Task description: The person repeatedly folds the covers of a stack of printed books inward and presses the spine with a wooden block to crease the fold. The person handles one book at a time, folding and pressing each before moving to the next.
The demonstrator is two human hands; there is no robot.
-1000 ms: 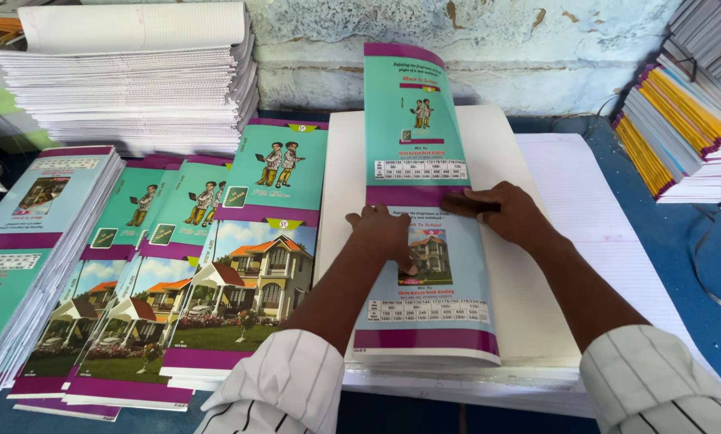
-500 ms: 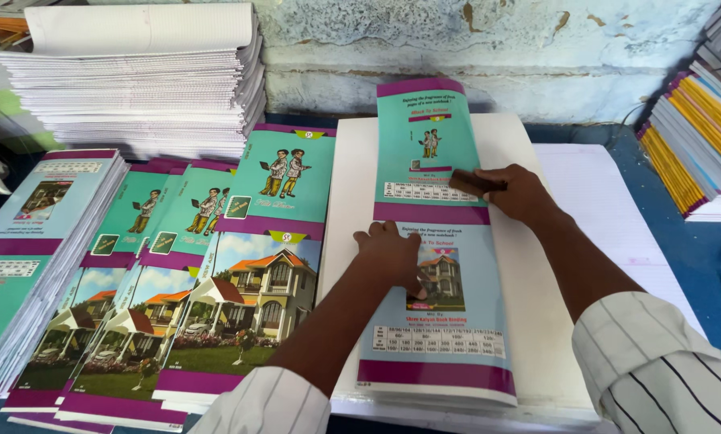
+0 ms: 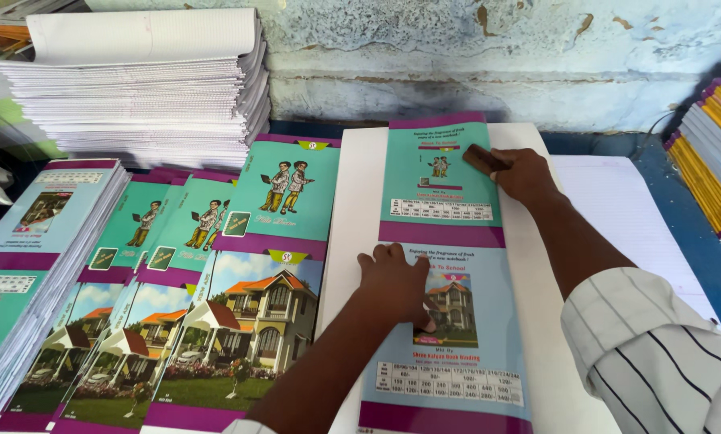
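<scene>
So there's a long printed cover sheet (image 3: 445, 273), teal on top and light blue below with purple bands, lying flat on a white stack of paper (image 3: 352, 241). The left hand (image 3: 394, 283) is spread open, palm down, pressing on the lower half of that sheet right by the little house picture; it isn't gripping anything. The right hand (image 3: 522, 173) sits on the upper right edge of the same sheet with its fingers curled around a small dark brown block (image 3: 484, 159), held against the paper.

Left of the sheet there's a fanned-out row of covers (image 3: 216, 289) with cartoon kids and a house on them, and further left a thick pile of covers (image 3: 31, 257). Behind those, up against the wall, is a tall pile of ruled pages (image 3: 143, 88). Off to the right of the sheet, a stack of notebooks (image 3: 710, 161) with yellow and purple edges.
</scene>
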